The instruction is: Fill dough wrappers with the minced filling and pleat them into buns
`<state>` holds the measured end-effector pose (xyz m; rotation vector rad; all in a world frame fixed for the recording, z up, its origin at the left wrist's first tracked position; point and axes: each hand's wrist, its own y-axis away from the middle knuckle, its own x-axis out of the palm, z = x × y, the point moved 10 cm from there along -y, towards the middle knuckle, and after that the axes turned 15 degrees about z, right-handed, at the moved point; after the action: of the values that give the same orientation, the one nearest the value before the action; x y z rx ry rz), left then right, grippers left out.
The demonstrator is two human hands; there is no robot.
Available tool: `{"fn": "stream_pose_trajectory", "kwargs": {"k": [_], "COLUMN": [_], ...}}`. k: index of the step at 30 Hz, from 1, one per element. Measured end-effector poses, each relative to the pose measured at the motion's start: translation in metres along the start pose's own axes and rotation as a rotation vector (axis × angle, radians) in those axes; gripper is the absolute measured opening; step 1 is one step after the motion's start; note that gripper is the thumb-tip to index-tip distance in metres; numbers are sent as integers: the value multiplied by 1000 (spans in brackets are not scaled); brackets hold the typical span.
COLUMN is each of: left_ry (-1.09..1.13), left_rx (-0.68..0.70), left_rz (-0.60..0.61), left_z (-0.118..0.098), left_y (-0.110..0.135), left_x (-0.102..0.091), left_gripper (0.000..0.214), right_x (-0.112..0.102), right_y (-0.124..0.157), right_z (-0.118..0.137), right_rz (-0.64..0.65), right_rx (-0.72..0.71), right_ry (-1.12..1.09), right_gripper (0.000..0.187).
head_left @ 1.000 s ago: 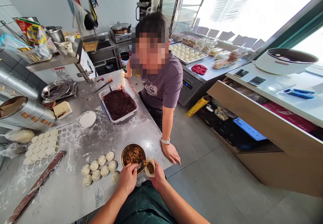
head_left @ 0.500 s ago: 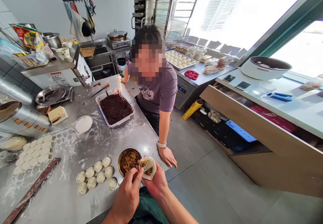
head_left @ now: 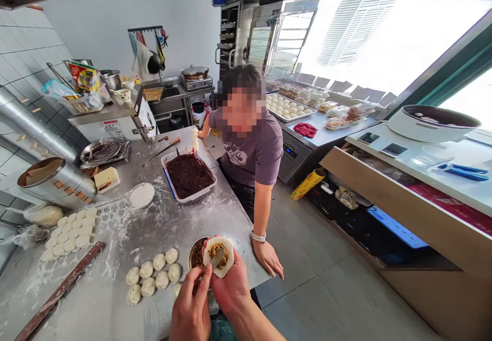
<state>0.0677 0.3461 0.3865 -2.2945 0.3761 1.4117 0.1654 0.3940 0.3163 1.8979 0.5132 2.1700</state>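
Note:
My right hand (head_left: 234, 285), palm up and cupped, holds a round dough wrapper (head_left: 227, 268) with a mound of brown minced filling (head_left: 223, 251) in its middle. In my left hand (head_left: 191, 300) the fingers are pinched on a small flat spatula (head_left: 219, 258), its blade pressed on the filling. Behind the wrapper a metal bowl of the same filling (head_left: 196, 254) is partly hidden by my hands. Pleated buns (head_left: 162, 280) stand in rows to the left; one is partly covered by my left hand.
Dough rounds (head_left: 73, 231) and a long wooden stick (head_left: 63, 287) lie on the floured steel table (head_left: 115, 279). Beyond are a plate of flour (head_left: 142, 195) and a tub of dark paste (head_left: 190, 174). A co-worker (head_left: 249, 146) leans a hand on the table's right edge.
The view has tilted up and turned a little left. My right hand has raised the wrapper, now overlapping the filling bowl. The spatula has moved over the filling, which sits more centrally.

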Motion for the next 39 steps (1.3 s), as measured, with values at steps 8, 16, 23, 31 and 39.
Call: {"fn": "stream_pose_trajectory", "kwargs": {"k": [8,16,23,31,39], "left_ry": [21,-51,-106,-22,413], "left_rx": [26,65,94,100,-346], "left_rz": [-22,-34,38,117,293], "left_z": [-2,3,12,33,104], "left_y": [4,-2,3,7,37], "left_x": [-15,-19,-16,-18,-16], "left_gripper": [50,49,53,57,37], "right_x": [3,-3,-13,-21,-27], "right_y": [7,3,4,1,26], "right_z": [7,4,-7,-24,4], "right_rz": [-39,-72,-94,-83,-149], "right_rx": [-57,18,110,214,329], "right_ry": [56,98,165,260,378], "right_gripper": [17,29,31,42,47]}}
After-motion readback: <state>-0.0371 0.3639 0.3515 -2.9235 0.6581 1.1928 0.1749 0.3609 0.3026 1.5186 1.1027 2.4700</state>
